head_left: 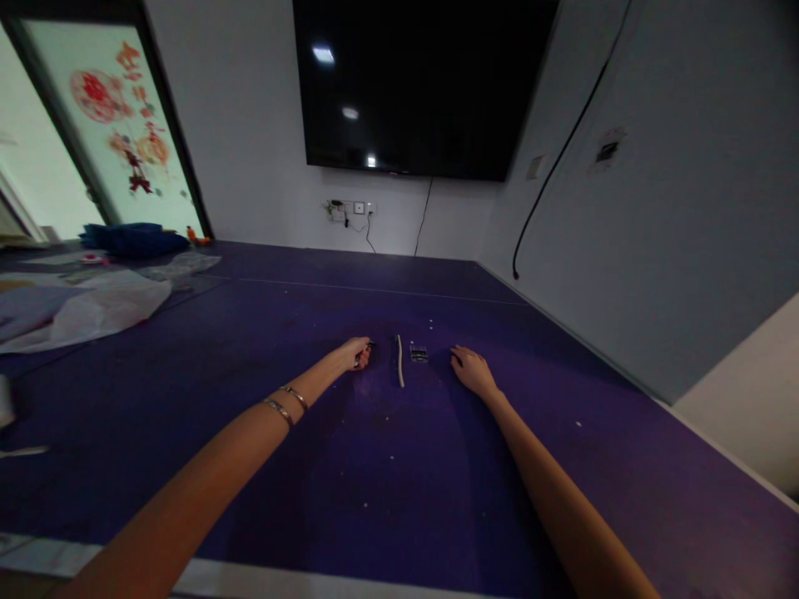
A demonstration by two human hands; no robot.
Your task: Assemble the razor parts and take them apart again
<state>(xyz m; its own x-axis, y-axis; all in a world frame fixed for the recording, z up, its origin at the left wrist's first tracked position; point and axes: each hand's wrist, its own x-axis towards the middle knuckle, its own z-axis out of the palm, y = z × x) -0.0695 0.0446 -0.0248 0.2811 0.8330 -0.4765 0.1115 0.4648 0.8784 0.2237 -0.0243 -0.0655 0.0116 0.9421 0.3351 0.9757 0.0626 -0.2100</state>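
My left hand (pixel 357 353) is closed around a small dark tool (pixel 373 344), with a short tip showing past the fingers; its kind is too small to make out. Just to its right, a thin whitish strip or cable piece (pixel 400 362) lies lengthwise on the purple tabletop (pixel 399 499). Beside that strip rests a small clear case with dark parts (pixel 419 354), and neither hand touches it. My right hand (pixel 473 369) lies on the table to the right of the case, palm down, fingers loosely bent and apart, holding nothing visible.
Crumpled clear plastic sheeting (pixel 112 304) and a dark blue cloth bundle (pixel 134 240) lie at the left. Several white specks dot the tabletop. A black cable (pixel 549 170) hangs down the right wall to the table's edge. A television (pixel 424 91) hangs above wall sockets (pixel 359 208).
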